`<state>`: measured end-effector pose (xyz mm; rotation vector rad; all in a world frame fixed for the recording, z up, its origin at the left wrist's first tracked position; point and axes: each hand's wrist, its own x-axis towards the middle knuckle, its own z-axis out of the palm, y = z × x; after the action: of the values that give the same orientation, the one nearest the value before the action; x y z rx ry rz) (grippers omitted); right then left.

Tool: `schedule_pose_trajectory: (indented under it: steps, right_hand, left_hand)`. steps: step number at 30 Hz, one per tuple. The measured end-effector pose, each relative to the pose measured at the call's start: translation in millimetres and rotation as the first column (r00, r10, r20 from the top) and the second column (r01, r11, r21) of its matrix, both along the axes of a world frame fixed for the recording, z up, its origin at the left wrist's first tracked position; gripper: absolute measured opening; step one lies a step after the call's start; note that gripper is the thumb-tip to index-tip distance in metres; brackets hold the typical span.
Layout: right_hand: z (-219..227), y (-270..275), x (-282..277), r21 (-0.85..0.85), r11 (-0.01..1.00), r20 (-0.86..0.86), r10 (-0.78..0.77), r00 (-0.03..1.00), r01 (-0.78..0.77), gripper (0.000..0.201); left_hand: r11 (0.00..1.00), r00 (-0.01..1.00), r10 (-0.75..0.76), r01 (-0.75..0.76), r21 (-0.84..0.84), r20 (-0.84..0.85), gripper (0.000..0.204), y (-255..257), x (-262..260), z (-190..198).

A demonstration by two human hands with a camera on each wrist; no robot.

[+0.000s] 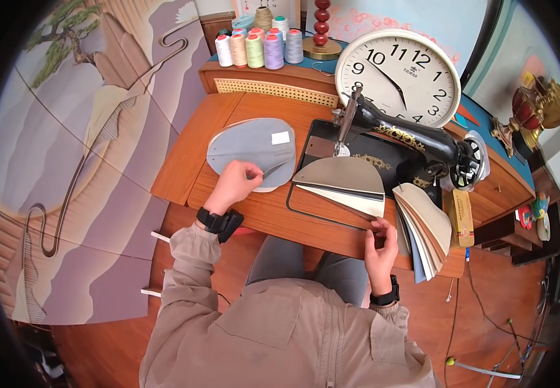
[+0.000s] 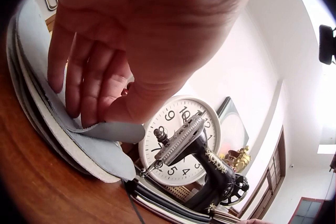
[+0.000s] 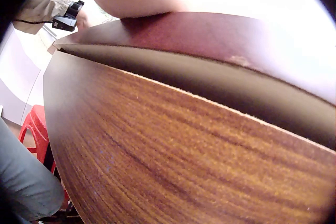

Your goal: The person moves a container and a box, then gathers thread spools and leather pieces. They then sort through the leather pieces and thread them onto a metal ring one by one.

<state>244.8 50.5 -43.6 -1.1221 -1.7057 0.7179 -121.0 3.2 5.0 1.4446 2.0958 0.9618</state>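
Observation:
A stack of rounded, grey-blue leather-like pieces with a small white label lies on the left of the wooden table. My left hand pinches the near right edge of the top piece. In the left wrist view, that curled-up edge is between fingers and thumb, with paler layers below it. My right hand rests at the table's front edge, fingers loosely bent and holding nothing. Next to its fingertips are a brown-topped, half-round stack and a fanned stack of beige, brown, white and blue pieces.
A black sewing machine stands on the table's right half, before a large round clock. Thread spools line the back shelf. A yellow box sits at the right edge. A red stool shows below the table.

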Motion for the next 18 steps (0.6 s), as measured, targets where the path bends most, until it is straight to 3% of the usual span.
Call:
schedule_pose_trajectory:
  steps: [3,5,9,12,15,17,18]
  right_hand:
    - [0,0,0,-0.003,1.0,0.008,0.001,1.0,-0.001,0.031]
    - [0,-1,0,0.001,1.0,0.014,0.003,1.0,-0.003,0.031]
    - [2,-1,0,-0.008,1.0,0.026,0.012,1.0,-0.012,0.031]
    - [-1,-1,2,-0.023,1.0,0.038,0.016,0.999,-0.015,0.031]
    - [0,-1,1,-0.022,1.0,0.037,0.019,0.999,-0.018,0.031]
    - [2,-1,1,-0.011,1.0,0.042,0.026,0.999,-0.025,0.03]
    - [3,-1,1,-0.006,1.0,0.058,0.028,0.998,-0.027,0.03]
  left_hand:
    - [1.0,1.0,-0.008,0.008,-0.03,0.017,0.015,0,1,0]
    - [0.995,0.999,-0.043,0.045,0.086,-0.018,0.013,-1,-2,-6]
    - [0.996,1.0,-0.022,0.021,0.089,0.011,0.013,-3,-2,-10]
    - [0.97,0.995,0.077,-0.089,0.226,0.062,0.013,-5,-9,-15]
    - [0.912,0.902,0.347,-0.261,0.316,-0.256,0.02,-12,-44,-15]
    - [0.852,0.764,0.518,-0.421,0.311,-0.385,0.03,-19,-57,-14]
    - [0.85,0.762,0.521,-0.424,0.312,-0.384,0.03,-22,-64,-16]
